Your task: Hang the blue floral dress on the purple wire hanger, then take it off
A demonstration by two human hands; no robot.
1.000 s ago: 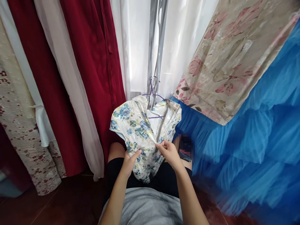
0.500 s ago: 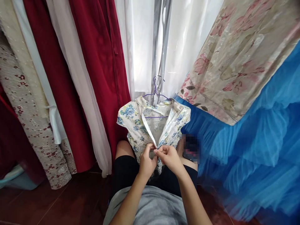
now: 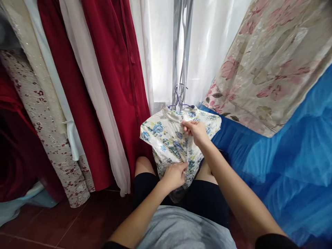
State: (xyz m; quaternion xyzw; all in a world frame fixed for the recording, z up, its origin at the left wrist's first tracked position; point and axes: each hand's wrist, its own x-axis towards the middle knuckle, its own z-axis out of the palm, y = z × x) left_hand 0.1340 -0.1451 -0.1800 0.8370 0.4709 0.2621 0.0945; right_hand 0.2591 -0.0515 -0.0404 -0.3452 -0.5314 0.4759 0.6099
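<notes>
At the far left, dark red cloth (image 3: pixel 18 152) hangs above a pale blue basin (image 3: pixel 43 199) on the reddish tiled floor (image 3: pixel 75 221); next comes a long cream garment scattered with small red flowers (image 3: pixel 59 152), then a plain cream one (image 3: pixel 43 65) and a white one (image 3: pixel 58 76) beside it; a deep red length (image 3: pixel 75 90), a pale pink sheer panel (image 3: pixel 97 117) and a broader crimson garment (image 3: pixel 116 69) follow, all hanging close together; in the middle, a white curtain (image 3: pixel 162 48) falls behind grey straps (image 3: pixel 176 38), and a purple hanger (image 3: pixel 177 100) shows in front of them; from this hanger hangs the blouse, cap-sleeved and white with blue flowers (image 3: pixel 177 143), its lower end between the person's knees, over the black shorts (image 3: pixel 207 200) and in front of the grey shirt (image 3: pixel 186 228); the left hand (image 3: pixel 174 177) is curled on the lower part of the blouse's front, fingertips at the centre line, its thumb hidden; the right hand (image 3: pixel 197 133), higher up, pinches the front just below the neckline between thumb and forefinger; to the right, a beige garment with pink blooms (image 3: pixel 269 76) hangs before a blue ruffled skirt (image 3: pixel 259 159), which spreads to the edge.
</notes>
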